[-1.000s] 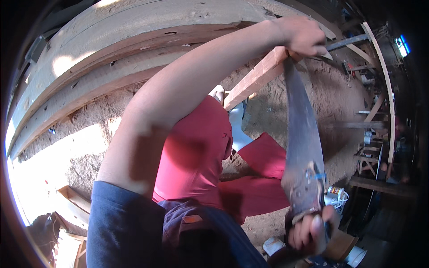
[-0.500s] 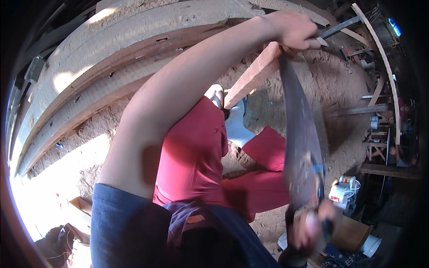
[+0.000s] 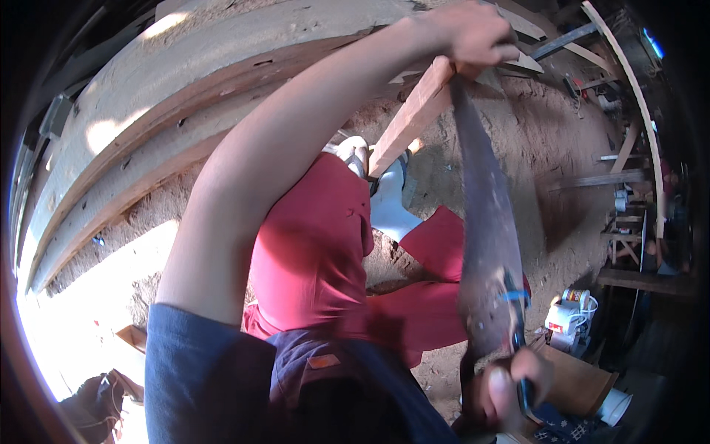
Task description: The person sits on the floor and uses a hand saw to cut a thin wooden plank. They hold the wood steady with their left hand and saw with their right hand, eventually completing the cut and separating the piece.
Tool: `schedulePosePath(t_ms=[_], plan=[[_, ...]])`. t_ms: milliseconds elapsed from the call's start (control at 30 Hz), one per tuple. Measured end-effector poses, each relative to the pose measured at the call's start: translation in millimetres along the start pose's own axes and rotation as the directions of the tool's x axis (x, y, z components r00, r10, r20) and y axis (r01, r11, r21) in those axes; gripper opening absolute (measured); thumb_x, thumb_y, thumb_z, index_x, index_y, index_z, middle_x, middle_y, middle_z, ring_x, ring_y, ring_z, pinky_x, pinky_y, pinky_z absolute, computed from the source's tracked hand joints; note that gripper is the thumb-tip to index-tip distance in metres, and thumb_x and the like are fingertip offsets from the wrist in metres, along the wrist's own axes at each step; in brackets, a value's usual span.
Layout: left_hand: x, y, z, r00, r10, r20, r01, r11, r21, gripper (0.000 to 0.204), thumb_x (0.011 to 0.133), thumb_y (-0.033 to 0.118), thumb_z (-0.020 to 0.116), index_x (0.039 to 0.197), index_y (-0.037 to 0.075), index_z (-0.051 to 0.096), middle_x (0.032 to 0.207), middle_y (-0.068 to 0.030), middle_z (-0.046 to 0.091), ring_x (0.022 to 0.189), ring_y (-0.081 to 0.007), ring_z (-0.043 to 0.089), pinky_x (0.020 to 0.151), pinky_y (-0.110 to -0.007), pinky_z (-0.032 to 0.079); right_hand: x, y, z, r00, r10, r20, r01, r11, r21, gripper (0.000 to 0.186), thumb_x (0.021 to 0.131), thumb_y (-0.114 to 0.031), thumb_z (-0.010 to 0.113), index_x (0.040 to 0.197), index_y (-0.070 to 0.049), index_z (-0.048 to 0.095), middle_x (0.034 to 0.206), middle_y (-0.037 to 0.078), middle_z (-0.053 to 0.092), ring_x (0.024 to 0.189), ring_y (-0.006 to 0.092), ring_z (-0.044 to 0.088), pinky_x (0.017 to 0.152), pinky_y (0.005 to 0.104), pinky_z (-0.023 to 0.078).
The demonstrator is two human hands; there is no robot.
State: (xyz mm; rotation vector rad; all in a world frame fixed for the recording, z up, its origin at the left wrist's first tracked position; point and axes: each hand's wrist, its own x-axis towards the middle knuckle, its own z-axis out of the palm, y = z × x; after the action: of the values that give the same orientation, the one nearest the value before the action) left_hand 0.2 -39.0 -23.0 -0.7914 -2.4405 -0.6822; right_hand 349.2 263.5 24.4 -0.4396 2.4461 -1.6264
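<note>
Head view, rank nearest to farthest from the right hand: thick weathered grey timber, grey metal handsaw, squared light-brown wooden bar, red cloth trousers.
1. Handsaw: its handle is in the right hand.
2. Trousers: left of the hand.
3. Wooden bar: upper centre, its top end by the blade tip.
4. Timber: upper left.

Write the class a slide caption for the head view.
Right hand grips a handsaw, left hand at one end of a wooden bar.

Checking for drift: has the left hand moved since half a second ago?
Yes: the left hand shifted leftward in view, away from the long pale plank.
</note>
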Motion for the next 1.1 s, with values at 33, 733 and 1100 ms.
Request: schedulePosePath(t_ms=[33, 733, 1100], plan=[[-5.1, 15.0, -1.2, 1.0, 0.025, 0.013, -0.026, 0.997, 0.075, 0.047, 0.096, 0.042, 0.05, 0.094, 0.001, 0.072, 0.088, -0.0223, 0.072, 0.088, -0.0423, 0.069, 0.084, -0.05, 0.055, 21.7, -28.0, 18.7, 0.985, 0.14, -0.1, -0.148, 0.986, -0.081, 0.032, 0.082, -0.016, 0.076, 0.065, -0.007, 0.05, 0.055, 0.003, 0.052, 0.051, 0.0102, 0.051, 0.053, 0.0299, 0.04], [-2.3, 30.0, -9.6, 0.973, 0.229, -0.023, -0.229, 0.973, -0.005, 0.032, 0.088, 0.028, 0.054, 0.082, -0.002, 0.065, 0.085, -0.0266, 0.067, 0.086, -0.0469, 0.064, 0.078, -0.053, 0.051, 22.5, -34.1, -1.5, 0.94, 0.342, -0.022, -0.34, 0.938, 0.069, 0.03, 0.084, -0.009, 0.073, 0.069, -0.009, 0.047, 0.055, 0.002, 0.051, 0.05, 0.0113, 0.053, 0.053, 0.0277, 0.044], [-5.4, 21.6, -10.8, 0.963, 0.258, -0.081, -0.261, 0.965, -0.031, 0.034, 0.091, 0.028, 0.051, 0.082, -0.002, 0.064, 0.082, -0.0279, 0.067, 0.085, -0.0466, 0.065, 0.078, -0.054, 0.051, 25.4, -32.2, 8.6, 0.982, 0.19, 0.009, -0.186, 0.95, 0.25, 0.02, 0.1, -0.009, 0.046, 0.085, -0.01, 0.033, 0.05, 0.0, 0.035, 0.032, 0.0109, 0.033, 0.029, 0.0266, 0.027]])
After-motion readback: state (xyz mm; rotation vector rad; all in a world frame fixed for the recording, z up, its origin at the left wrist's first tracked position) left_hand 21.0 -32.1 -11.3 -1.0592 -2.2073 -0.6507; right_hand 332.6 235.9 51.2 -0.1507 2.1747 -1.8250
